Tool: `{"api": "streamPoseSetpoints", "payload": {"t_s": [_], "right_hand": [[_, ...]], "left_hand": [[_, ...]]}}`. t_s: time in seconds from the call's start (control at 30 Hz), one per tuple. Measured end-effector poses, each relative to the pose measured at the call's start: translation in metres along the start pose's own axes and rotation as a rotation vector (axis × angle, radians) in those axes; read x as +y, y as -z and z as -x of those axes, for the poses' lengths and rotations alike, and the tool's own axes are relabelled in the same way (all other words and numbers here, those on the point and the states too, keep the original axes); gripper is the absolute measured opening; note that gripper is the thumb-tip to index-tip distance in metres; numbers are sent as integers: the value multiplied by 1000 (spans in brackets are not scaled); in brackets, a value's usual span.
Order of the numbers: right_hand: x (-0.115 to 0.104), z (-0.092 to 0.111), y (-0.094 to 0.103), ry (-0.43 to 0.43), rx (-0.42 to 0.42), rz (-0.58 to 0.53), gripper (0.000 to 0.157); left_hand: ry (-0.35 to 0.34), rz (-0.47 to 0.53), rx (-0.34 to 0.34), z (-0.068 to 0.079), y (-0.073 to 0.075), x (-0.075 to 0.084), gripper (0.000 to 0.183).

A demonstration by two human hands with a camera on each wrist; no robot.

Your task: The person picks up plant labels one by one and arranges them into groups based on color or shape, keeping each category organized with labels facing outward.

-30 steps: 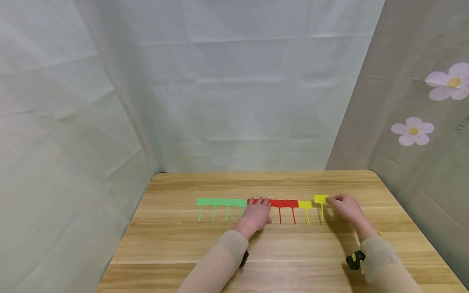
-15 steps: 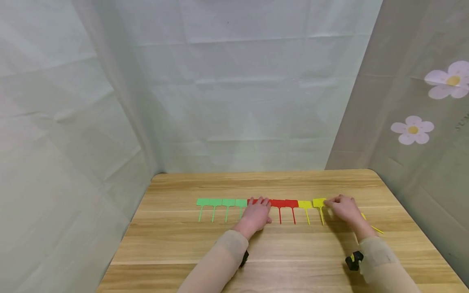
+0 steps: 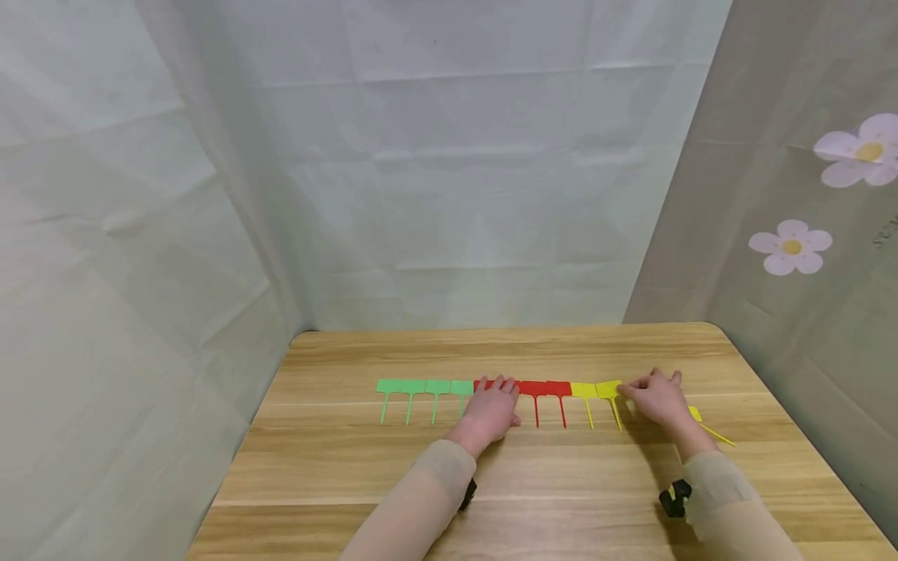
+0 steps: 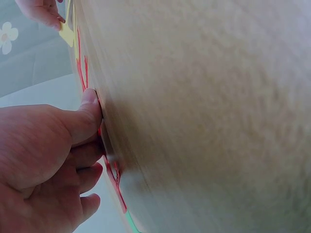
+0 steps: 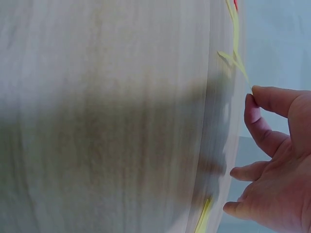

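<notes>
T-shaped plant labels lie side by side in a row on the table, heads edge to edge and stems towards me. Several green labels (image 3: 414,386) form the left part, red labels (image 3: 559,388) the middle, and a yellow label (image 3: 584,391) follows. My left hand (image 3: 491,409) rests on the red labels with fingers stretched out, partly hiding them. At the right end of the row, my right hand (image 3: 655,399) pinches another yellow label (image 3: 608,388) between thumb and index finger by its right corner. This label's head meets its yellow neighbour; its stem slants slightly.
A loose yellow label (image 3: 695,414) lies to the right of the row, partly behind my right wrist. The wooden table (image 3: 337,483) ends at pale cloth walls (image 3: 449,195) on the back and sides. Black wrist devices (image 3: 675,499) sit under the sleeves.
My right hand has moved the pinched yellow label left and down to the end of the row. More of the loose yellow label shows. The left hand has stayed in place.
</notes>
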State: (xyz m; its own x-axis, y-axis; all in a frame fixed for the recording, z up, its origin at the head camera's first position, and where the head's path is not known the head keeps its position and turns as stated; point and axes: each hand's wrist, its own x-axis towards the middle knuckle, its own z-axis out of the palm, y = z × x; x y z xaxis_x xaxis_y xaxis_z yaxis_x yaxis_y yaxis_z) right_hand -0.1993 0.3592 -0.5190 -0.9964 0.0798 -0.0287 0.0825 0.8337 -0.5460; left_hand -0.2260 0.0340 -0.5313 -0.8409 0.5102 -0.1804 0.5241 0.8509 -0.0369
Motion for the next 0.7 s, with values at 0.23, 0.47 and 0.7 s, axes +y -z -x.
{"api": "streamPoseSetpoints", "payload": {"t_s": [0.23,0.47,0.7], "right_hand": [[3,-3,-3,-58,-18,20,50],[5,-4,-6,-37,-1,21,48],[5,-4,-7,-31,-1,22,48]], "left_hand": [[-3,-6,9,1,2,0,68],[-4,-1,12,2,2,0,68],[-3,-4,12,2,2,0,68]]}}
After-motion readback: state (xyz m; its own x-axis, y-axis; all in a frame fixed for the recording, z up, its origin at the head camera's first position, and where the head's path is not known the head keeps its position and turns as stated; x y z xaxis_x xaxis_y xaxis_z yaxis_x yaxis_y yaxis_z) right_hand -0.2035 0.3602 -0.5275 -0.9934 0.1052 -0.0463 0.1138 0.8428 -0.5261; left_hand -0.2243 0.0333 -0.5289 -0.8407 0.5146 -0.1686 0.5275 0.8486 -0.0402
